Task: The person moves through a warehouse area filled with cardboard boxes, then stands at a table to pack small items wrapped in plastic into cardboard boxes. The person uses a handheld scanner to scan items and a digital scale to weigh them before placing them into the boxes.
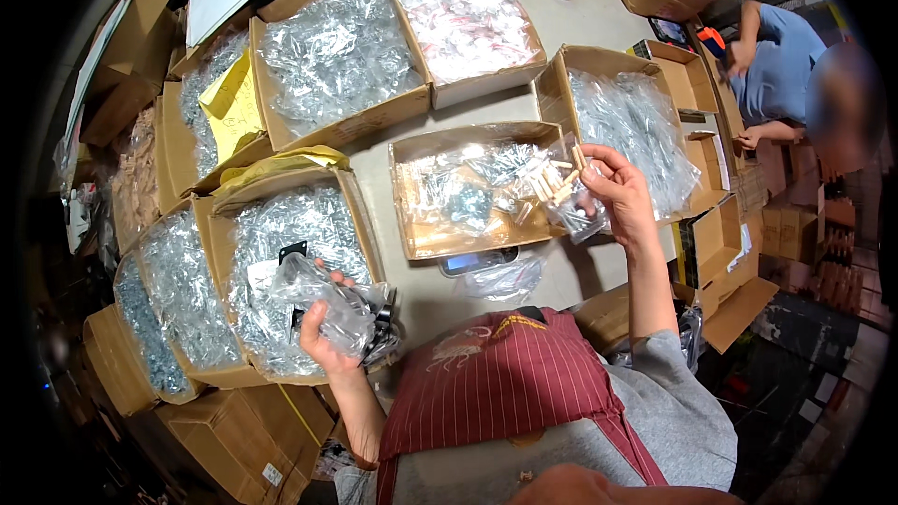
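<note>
My left hand (329,332) is closed round a clear plastic bag (323,295) with black parts in it, above a box of bagged metal hardware (304,215). My right hand (619,189) pinches small clear packets holding wooden dowels (554,183) and metal pieces (582,217). These hang over the right edge of a shallow cardboard box (416,248), in which small bags of screws (505,165) and other metal fittings (468,206) lie. Which packet each dowel is in, I cannot tell.
Boxes of bagged hardware (341,51) stand left and behind; one holds red-edged white packets (463,14). Another box (631,131) stands right. A device with a blue display (463,264) and flat clear bags (505,279) lie in front. A co-worker in blue (781,61) works at far right.
</note>
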### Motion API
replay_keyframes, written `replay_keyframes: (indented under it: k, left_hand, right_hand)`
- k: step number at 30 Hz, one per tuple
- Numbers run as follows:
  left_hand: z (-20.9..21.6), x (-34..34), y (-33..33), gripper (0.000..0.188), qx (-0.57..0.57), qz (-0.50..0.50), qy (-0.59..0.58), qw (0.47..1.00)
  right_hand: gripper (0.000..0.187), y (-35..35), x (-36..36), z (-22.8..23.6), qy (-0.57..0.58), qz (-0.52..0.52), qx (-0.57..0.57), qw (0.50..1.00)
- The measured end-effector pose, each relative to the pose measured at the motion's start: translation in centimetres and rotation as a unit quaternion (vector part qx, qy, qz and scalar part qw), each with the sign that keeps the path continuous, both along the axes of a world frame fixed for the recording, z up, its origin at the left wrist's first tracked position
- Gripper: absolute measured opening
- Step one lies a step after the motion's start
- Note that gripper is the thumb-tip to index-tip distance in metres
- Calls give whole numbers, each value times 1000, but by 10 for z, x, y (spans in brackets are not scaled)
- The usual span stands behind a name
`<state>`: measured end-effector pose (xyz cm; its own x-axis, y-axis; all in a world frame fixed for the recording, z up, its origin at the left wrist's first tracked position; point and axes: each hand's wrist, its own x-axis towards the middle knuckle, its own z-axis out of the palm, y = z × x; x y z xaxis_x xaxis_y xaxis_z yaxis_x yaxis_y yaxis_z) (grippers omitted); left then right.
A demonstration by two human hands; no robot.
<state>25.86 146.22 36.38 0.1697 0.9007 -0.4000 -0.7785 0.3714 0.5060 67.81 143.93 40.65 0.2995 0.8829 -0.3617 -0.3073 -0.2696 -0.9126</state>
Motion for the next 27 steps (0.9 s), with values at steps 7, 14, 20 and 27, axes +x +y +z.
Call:
replay_keyframes:
  k: [7,14,20,27]
  left_hand:
    - [-1,0,0,67,0,-1,-6,1000]
    - [-2,-2,0,66,-8,9,-12,1000]
    - [0,0,0,65,-4,14,-16,1000]
    - [-1,2,0,67,5,15,12,1000]
  right_hand:
    - [30,1,5,-21,-14,-7,10,1000]
    - [23,1,11,-12,44,-38,54,997]
    - [19,-14,18,-5,257,-28,139,956]
    - [24,-69,-19,-15,363,69,53,928]
